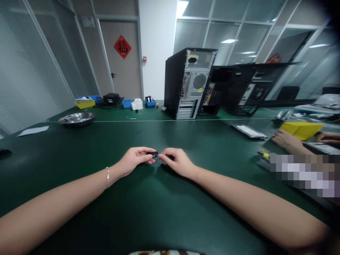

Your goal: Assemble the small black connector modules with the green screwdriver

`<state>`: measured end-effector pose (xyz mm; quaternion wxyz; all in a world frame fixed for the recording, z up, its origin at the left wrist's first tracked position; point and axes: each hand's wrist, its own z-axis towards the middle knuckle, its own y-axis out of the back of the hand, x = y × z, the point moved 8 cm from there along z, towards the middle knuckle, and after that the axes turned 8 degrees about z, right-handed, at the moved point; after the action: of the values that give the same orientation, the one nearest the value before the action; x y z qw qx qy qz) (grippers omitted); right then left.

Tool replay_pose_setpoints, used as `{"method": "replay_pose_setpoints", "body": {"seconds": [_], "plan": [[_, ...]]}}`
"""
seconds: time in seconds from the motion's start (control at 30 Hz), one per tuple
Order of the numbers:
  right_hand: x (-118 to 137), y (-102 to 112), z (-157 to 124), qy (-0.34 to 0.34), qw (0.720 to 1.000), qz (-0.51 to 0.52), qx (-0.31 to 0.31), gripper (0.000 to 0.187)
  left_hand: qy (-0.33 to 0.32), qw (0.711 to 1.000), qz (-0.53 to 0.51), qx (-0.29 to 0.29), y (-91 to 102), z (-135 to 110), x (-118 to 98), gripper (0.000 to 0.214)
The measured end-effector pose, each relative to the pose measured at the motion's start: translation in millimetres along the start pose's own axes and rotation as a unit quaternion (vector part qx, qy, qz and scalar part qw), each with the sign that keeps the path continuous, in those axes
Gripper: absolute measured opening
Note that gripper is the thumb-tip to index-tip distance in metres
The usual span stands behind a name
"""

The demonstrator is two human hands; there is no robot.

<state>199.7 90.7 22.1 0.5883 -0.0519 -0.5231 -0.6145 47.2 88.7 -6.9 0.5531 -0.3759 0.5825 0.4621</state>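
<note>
Just above the table's middle, my left hand (135, 159) pinches a small dark part with a bit of green (153, 155) between thumb and fingers. It looks like a tiny electronic piece, too small to name. From the other side my right hand (181, 163) meets it, thumb and forefinger closed at its right end. A light, thin tip shows there, but whether it belongs to the part I cannot tell. Under both hands lies the green table top (156, 209).
A metal bowl (77, 119) sits back left, near small blue bins (127, 103). An upright computer case (175, 85) stands at the back, with opened cases beside it. On the right lies a hard drive (248, 131); another person's hand (289, 141) is near a yellow box (301, 130).
</note>
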Motion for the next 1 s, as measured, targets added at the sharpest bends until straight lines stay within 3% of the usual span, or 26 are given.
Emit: {"method": "replay_pose_setpoints", "body": {"seconds": [0.37,0.63,1.0], "plan": [[4.5,-2.1,-0.4,0.016,1.000,0.010,0.021,0.031,0.007,1.000,0.013,0.027,-3.8,-0.8,0.0,0.034],[-1.3,2.4,1.5,-0.011,0.999,0.035,-0.024,0.027,-0.025,0.999,-0.005,-0.023,1.1,1.2,-2.6,0.030],[1.3,2.5,1.0,-0.015,0.999,0.029,-0.018,0.028,-0.041,0.996,-0.012,-0.079,9.5,1.8,-2.4,0.024]]}}
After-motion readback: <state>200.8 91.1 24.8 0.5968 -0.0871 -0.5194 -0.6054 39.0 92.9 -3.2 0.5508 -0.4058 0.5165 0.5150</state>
